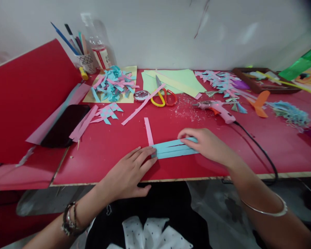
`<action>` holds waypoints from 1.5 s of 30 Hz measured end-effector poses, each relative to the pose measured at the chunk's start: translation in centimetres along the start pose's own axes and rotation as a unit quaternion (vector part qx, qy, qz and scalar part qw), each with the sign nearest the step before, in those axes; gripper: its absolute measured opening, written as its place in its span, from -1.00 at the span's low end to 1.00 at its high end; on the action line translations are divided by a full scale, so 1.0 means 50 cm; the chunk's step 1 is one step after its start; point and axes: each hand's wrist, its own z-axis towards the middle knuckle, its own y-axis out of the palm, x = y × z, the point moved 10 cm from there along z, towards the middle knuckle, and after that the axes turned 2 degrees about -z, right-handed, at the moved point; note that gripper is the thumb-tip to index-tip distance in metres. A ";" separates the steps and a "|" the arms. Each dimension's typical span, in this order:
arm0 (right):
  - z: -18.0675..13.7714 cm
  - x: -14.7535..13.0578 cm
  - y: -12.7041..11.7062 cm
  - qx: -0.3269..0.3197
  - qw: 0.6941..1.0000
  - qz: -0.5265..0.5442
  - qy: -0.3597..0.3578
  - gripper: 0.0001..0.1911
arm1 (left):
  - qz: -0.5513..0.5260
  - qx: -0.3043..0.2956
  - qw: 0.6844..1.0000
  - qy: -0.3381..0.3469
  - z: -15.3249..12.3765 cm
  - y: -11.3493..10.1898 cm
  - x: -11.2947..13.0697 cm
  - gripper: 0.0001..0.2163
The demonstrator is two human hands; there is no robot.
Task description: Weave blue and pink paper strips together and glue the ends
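Several blue paper strips point(175, 148) lie side by side on the red table near its front edge. My left hand point(133, 167) rests over their left ends, fingers stretched and pressing down, thumb apart. At the right ends, my right hand point(200, 141) pinches a blue strip between thumb and forefinger. One pink paper strip point(148, 131) stands out upward from the left ends of the blue ones; how it meets them under my fingers is hidden.
Behind lie scissors point(162, 95), a woven paper piece point(108, 112) and a pile of folded strips point(116, 81). A pink glue gun point(216, 109) with a black cord sits at right. To the left are a phone point(66, 125) and a pen cup point(86, 63).
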 end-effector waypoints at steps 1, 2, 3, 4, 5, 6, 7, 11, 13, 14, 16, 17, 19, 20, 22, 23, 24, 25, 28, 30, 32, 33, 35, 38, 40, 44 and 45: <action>-0.007 0.011 -0.007 0.012 1.000 0.000 0.010 -0.83 | 0.000 0.001 1.000 0.000 0.000 0.000 0.000 -0.44; -0.013 0.022 -0.014 0.022 1.000 -0.001 0.022 -0.83 | 0.001 0.003 1.000 0.001 0.000 -0.001 0.000 -0.44; -0.019 0.033 -0.019 0.031 0.999 -0.001 0.034 -0.83 | 0.002 0.004 1.000 0.002 0.000 -0.001 0.001 -0.44; -0.025 0.044 -0.023 0.039 0.998 -0.003 0.046 -0.83 | 0.003 0.004 1.000 0.003 0.000 -0.001 0.001 -0.44; -0.031 0.054 -0.026 0.045 0.997 -0.007 0.056 -0.83 | 0.004 0.005 1.000 0.004 0.001 -0.001 0.002 -0.44; -0.036 0.062 -0.028 0.050 0.997 -0.014 0.065 -0.83 | 0.004 0.005 1.000 0.004 0.001 -0.001 0.002 -0.43; -0.042 0.070 -0.032 0.057 0.995 -0.026 0.074 -0.83 | 0.004 0.006 1.000 0.003 0.001 -0.002 0.002 -0.43; -0.068 0.063 -0.058 0.145 0.984 -0.067 0.085 -0.82 | 0.005 0.010 1.000 0.000 0.001 -0.002 0.001 -0.43; -0.077 0.031 -0.058 0.181 0.981 -0.047 0.052 -0.82 | 0.007 0.012 1.000 0.001 0.000 -0.002 0.000 -0.43; -0.077 0.010 -0.047 0.177 0.983 -0.036 0.027 -0.81 | 0.007 0.011 1.000 0.002 -0.001 -0.002 0.000 -0.43; -0.074 -0.030 -0.012 0.135 0.990 -0.031 -0.020 -0.81 | 0.003 0.011 1.000 0.003 -0.003 -0.002 0.000 -0.43; -0.072 -0.044 0.007 0.111 0.992 -0.037 -0.035 -0.80 | -0.002 0.011 1.000 0.004 -0.005 -0.003 0.000 -0.43; -0.069 -0.058 0.034 0.084 0.994 -0.046 -0.047 -0.73 | -0.015 0.010 1.000 0.002 -0.006 -0.004 -0.001 -0.43; -0.067 -0.060 0.041 0.079 0.995 -0.046 -0.047 -0.72 | -0.022 0.010 1.000 -0.001 -0.006 -0.005 -0.002 -0.43; -0.066 -0.059 0.046 0.075 0.995 -0.041 -0.046 -0.73 | -0.034 0.011 0.999 -0.009 -0.004 -0.010 -0.005 -0.44; -0.065 -0.058 0.047 0.072 0.996 -0.041 -0.046 -0.74 | -0.039 0.011 0.999 -0.013 -0.001 -0.013 -0.007 -0.46; -0.065 -0.056 0.047 0.069 0.996 -0.045 -0.044 -0.75 | -0.044 0.011 0.999 -0.015 0.002 -0.016 -0.008 -0.48; -0.064 -0.055 0.045 0.067 0.996 -0.050 -0.042 -0.76 | -0.051 0.010 0.999 -0.017 0.005 -0.019 -0.010 -0.49; -0.061 -0.053 0.037 0.071 0.996 -0.049 -0.026 -0.80 | -0.083 0.020 0.996 -0.024 0.015 -0.031 -0.017 -0.55; -0.058 -0.053 0.034 0.071 0.997 -0.028 -0.014 -0.82 | -0.112 0.039 0.992 -0.037 0.020 -0.038 -0.024 -0.63; -0.055 -0.055 0.032 0.065 0.998 -0.003 -0.006 -0.83 | -0.141 0.059 0.987 -0.058 0.024 -0.043 -0.033 -0.72; -0.054 -0.057 0.031 0.063 0.998 0.008 -0.005 -0.83 | -0.152 0.068 0.984 -0.071 0.025 -0.044 -0.037 -0.75; -0.051 -0.059 0.024 0.064 0.997 0.031 -0.001 -0.82 | -0.165 0.085 0.978 -0.095 0.028 -0.045 -0.042 -0.78; -0.046 -0.065 0.008 0.074 0.995 0.068 0.004 -0.82 | -0.165 0.110 0.973 -0.120 0.031 -0.046 -0.042 -0.80; -0.042 -0.074 -0.001 0.078 0.993 0.094 0.000 -0.82 | -0.152 0.129 0.970 -0.137 0.031 -0.049 -0.042 -0.79; -0.029 -0.114 -0.007 0.080 0.985 0.150 -0.035 -0.84 | -0.094 0.159 0.966 -0.180 0.032 -0.053 -0.042 -0.72; -0.025 -0.127 -0.005 0.079 0.982 0.164 -0.047 -0.84 | -0.078 0.166 0.965 -0.187 0.033 -0.054 -0.040 -0.71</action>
